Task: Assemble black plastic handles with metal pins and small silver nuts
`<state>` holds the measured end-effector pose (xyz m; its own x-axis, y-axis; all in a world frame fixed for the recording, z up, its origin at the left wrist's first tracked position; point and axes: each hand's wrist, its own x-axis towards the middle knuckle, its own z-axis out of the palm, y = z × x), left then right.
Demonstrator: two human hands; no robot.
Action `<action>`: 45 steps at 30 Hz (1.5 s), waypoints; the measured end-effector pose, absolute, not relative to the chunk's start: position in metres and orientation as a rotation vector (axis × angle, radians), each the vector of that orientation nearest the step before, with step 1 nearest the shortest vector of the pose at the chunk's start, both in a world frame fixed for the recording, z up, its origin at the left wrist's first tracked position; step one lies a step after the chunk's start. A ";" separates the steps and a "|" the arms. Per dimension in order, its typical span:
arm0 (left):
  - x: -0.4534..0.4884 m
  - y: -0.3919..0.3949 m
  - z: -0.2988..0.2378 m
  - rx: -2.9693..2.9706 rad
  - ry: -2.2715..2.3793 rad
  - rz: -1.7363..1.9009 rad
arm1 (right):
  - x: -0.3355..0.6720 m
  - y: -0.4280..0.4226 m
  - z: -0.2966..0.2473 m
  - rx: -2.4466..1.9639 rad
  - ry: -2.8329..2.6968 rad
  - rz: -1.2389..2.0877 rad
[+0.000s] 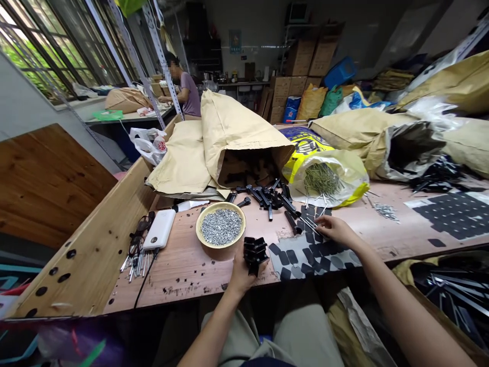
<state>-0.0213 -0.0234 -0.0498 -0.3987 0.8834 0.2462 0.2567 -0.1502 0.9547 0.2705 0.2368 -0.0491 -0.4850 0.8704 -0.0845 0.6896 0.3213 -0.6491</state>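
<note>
- My left hand [240,275] is closed round a cluster of black plastic pieces [255,251]; a firm, even squeeze should hold them together without any slipping out.
- That cluster sits at the far end of this hand, between thumb and fingers, just right of and nearer than the bowl [220,246] of small metal bits.
- My right hand [336,229] pinches a few thin metal rods [310,224]; a light fingertip grip seems best, so they lie parallel and don't scatter.
- The rods point left and far from those fingertips; whether they touch the table [183,265], I cannot tell.
</note>
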 end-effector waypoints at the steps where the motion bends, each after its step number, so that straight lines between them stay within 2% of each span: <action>1: -0.021 -0.024 -0.048 1.309 1.620 1.586 | 0.272 0.236 -0.049 -1.421 -2.310 0.898; 20: -0.018 -0.026 -0.037 1.396 1.495 1.596 | 0.245 0.212 -0.030 -1.750 -2.466 0.220; 23: -0.017 -0.027 -0.034 1.388 1.524 1.590 | 0.237 0.194 -0.005 -1.661 -2.400 0.387; 26: -0.016 -0.027 -0.036 1.370 1.564 1.568 | 0.221 0.160 0.034 -1.298 -2.378 0.830; 28: -0.016 -0.027 -0.039 1.386 1.592 1.530 | 0.207 0.134 0.057 -1.049 -2.471 0.966; 34: -0.017 -0.027 -0.043 1.430 1.623 1.492 | 0.171 0.089 0.084 -0.773 -2.623 0.860; 39: -0.017 -0.028 -0.042 1.440 1.605 1.490 | 0.159 0.083 0.083 -0.757 -2.502 0.730; 45: -0.017 -0.029 -0.043 1.480 1.596 1.507 | 0.148 0.075 0.072 -0.685 -2.641 0.670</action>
